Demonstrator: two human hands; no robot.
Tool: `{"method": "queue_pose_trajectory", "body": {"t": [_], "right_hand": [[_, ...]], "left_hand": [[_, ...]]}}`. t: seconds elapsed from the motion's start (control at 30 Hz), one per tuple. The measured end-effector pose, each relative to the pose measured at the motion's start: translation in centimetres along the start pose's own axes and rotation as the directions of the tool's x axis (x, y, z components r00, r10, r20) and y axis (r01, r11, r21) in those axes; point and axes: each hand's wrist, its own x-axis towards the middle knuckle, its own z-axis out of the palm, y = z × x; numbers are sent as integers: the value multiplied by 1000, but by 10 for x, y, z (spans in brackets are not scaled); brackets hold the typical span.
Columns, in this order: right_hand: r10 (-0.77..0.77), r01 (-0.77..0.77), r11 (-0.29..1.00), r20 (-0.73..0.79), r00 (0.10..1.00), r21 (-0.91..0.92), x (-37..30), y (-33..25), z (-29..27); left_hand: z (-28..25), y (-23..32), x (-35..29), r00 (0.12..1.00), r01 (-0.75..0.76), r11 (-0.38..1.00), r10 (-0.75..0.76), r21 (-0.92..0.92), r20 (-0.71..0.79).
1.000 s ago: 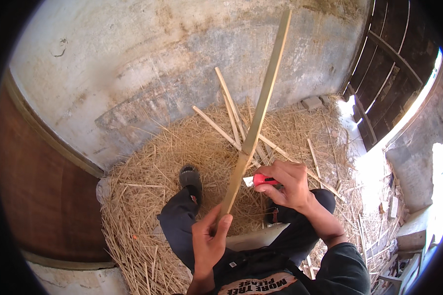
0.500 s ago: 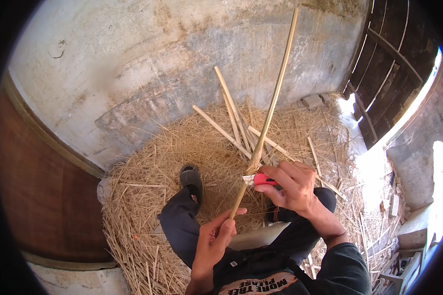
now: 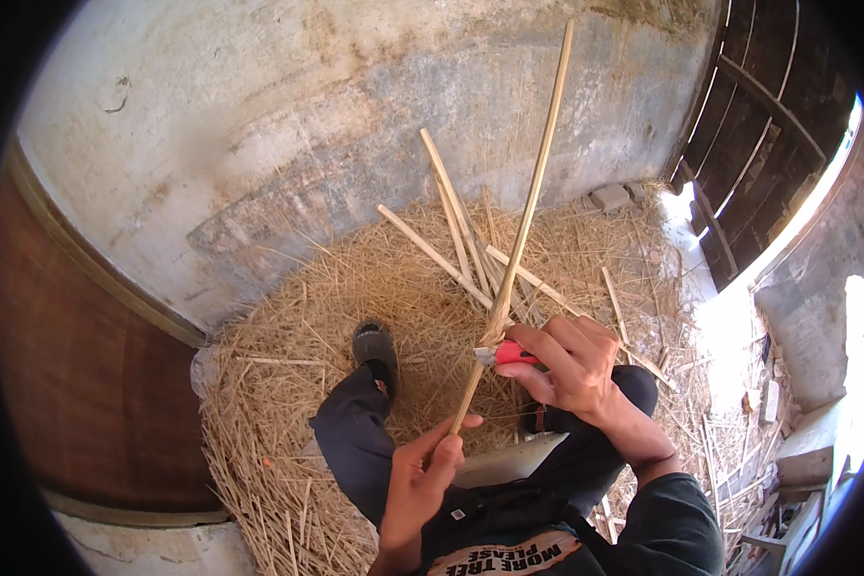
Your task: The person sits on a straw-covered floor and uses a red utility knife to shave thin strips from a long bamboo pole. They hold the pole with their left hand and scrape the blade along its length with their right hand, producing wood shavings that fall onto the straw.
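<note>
A long, thin bamboo strip (image 3: pixel 531 192) slants up and away from me, its far tip in front of the wall. My left hand (image 3: pixel 424 472) pinches its near end between thumb and fingers. In my right hand (image 3: pixel 568 365) is a red-handled cutter knife (image 3: pixel 511 353), gripped with the fingers wrapped round it. The short blade lies across the strip, a little above my left hand. Just beyond the blade, frayed shavings bunch on the strip. Most of the knife's handle is hidden by my fingers.
Several bamboo strips (image 3: pixel 442 252) lie or lean in a pile ahead, by the stained wall (image 3: pixel 288 125). Shavings (image 3: pixel 288 336) cover the floor around my shoe (image 3: pixel 372 344). A brown panel (image 3: pixel 96 374) stands at left, a dark slatted wooden door (image 3: pixel 749 125) at far right.
My left hand has shifted slightly down and right. The strip's far tip has dipped a little and moved left. My right hand and the knife have barely moved.
</note>
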Motion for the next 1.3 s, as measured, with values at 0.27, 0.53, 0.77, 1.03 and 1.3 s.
{"method": "queue_pose_trajectory", "body": {"t": [0.27,0.53,0.77,1.03,1.3], "right_hand": [[27,-28,999,-7,1000,-35,0,-2,7],[20,-21,999,-18,1000,-30,1,-3,-1],[19,-20,998,-22,1000,-57,-3,2,8],[32,-32,997,3,999,-64,1,-1,2],[7,-6,997,8,1000,-75,-2,2,-2]], "left_hand": [[7,-11,7,943,-218,887,299,408,-145],[-8,-1,5,991,111,967,-91,-231,94],[4,-17,6,958,-178,925,241,336,-156],[-4,-8,9,997,-52,994,57,93,-49],[-13,-5,11,982,162,957,-132,-242,136]]}}
